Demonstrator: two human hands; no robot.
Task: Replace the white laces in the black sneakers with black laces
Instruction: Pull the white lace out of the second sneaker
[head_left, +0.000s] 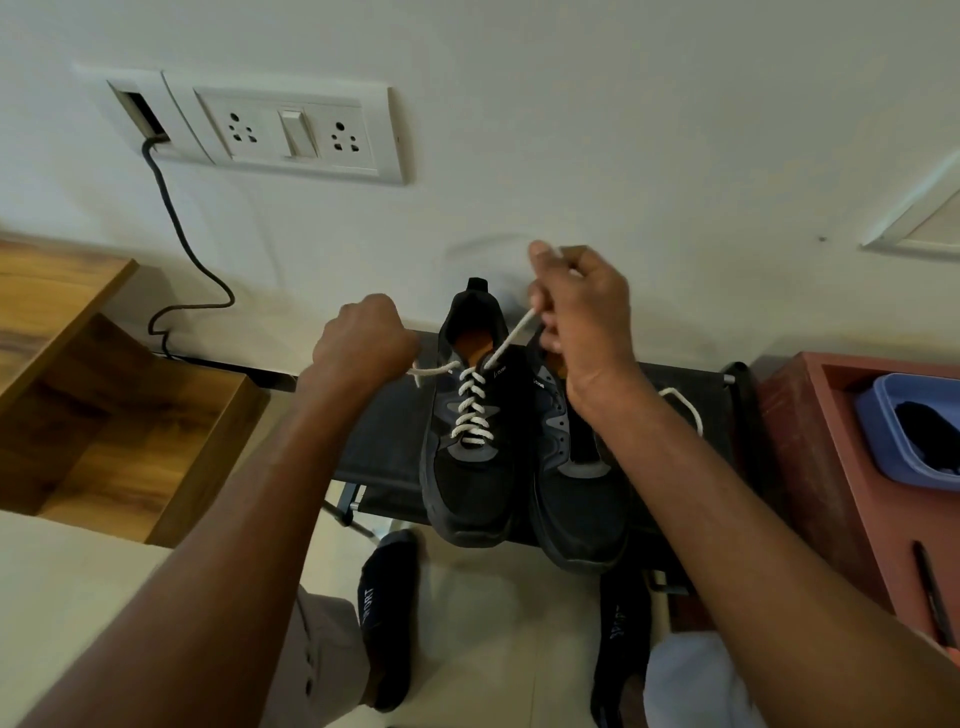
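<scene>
Nearest the camera, two socked feet (387, 618) stood on the pale floor. Both bare forearms reached forward over them to a dark stool (384, 441) carrying the two black sneakers (519, 467) side by side, toes toward the person. The left hand (363, 338) was curled into a fist beside the left sneaker, gripping one end of its white lace (470, 410). The right hand (582, 312), raised higher above the shoe openings, pinched the other end, drawn taut. Behind, a socket panel (291, 130) sat on the wall.
</scene>
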